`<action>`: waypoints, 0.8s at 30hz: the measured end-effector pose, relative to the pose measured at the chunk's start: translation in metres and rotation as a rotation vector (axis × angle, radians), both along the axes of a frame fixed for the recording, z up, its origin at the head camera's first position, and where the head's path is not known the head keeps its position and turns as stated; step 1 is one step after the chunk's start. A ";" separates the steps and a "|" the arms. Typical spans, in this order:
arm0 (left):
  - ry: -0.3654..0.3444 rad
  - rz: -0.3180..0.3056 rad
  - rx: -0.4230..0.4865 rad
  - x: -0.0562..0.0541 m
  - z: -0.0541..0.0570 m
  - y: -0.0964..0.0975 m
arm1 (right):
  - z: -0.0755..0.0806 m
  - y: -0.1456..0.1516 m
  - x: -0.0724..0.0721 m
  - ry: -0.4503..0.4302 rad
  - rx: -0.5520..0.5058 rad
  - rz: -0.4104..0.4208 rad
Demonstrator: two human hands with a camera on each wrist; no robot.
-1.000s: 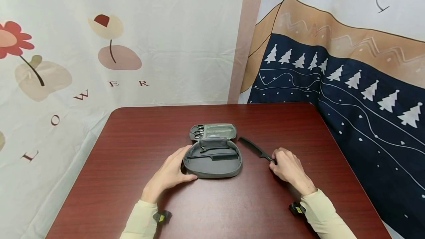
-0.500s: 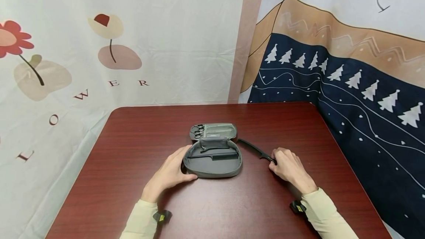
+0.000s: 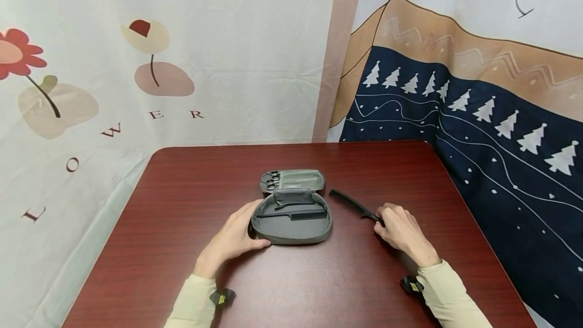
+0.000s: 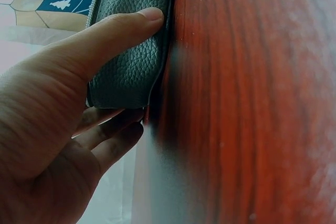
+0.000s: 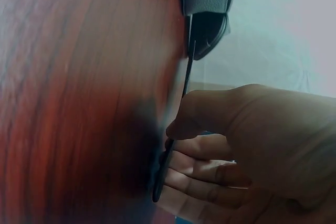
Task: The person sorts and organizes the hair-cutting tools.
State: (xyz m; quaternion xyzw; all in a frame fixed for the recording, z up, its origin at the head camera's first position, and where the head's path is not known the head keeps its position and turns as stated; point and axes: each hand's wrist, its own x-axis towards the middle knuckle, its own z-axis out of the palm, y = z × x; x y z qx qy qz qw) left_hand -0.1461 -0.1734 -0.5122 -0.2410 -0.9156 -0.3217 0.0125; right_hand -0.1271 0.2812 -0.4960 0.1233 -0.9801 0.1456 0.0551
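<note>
A grey zip case point(image 3: 291, 238) lies unfolded on the table, its lid point(image 3: 302, 180) tipped back. My left hand point(image 3: 234, 232) grips the case's left end, the thumb point(image 4: 123, 30) along its pebbled side and the other fingers round the end. Inside the case lies a dark tail comb point(image 3: 307, 215), with a slim dark item, perhaps a hair clip point(image 3: 293, 204), behind it. Scissors point(image 3: 272, 182) sit in the lid. To the right, my right hand point(image 3: 401, 229) pinches a black comb point(image 3: 348, 200) by its handle between thumb and fingers; its far end points toward the case.
The reddish-brown wooden table point(image 3: 182, 186) has rounded far corners. Behind it hang a pale curtain point(image 3: 255, 54) with flower prints and, at the right, a navy and tan cloth point(image 3: 492, 166) with white trees. A small dark device point(image 3: 222, 297) is worn at each wrist.
The right hand has shifted slightly right with the black comb, whose tip is now a little farther from the case. The left hand and the case have stayed put.
</note>
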 end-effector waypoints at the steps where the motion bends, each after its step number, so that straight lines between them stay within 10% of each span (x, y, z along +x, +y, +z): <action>1: -0.001 0.000 0.000 0.000 0.000 0.000 | 0.001 0.001 0.001 0.001 -0.003 -0.004; 24: 0.003 0.004 -0.006 0.001 0.001 0.001 | 0.045 -0.005 -0.006 0.348 -0.096 0.123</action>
